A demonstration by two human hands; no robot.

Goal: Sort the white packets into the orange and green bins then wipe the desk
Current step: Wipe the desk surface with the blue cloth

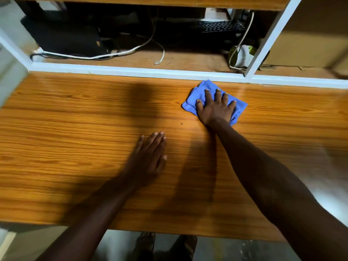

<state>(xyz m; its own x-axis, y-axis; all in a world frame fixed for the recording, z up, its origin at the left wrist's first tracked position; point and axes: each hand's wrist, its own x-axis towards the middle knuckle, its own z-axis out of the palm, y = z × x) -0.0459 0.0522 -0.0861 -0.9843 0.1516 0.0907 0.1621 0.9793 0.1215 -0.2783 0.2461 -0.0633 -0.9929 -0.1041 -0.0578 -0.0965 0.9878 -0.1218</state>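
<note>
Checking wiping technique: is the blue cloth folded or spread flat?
Folded: the bunched blue cloth shows doubled layers at its edges under the right hand.

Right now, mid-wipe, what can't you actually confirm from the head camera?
- Orange and green bins, white packets: none in the head view, so the sorting cannot be checked.
- Desk under the blue cloth and right hand: covered.
- Desk's right end: blurred and cut off by the frame edge.
- Shelf behind: too dark; only a keyboard and white cables read.
- Left hand lies flat; its palm side is hidden.
</note>
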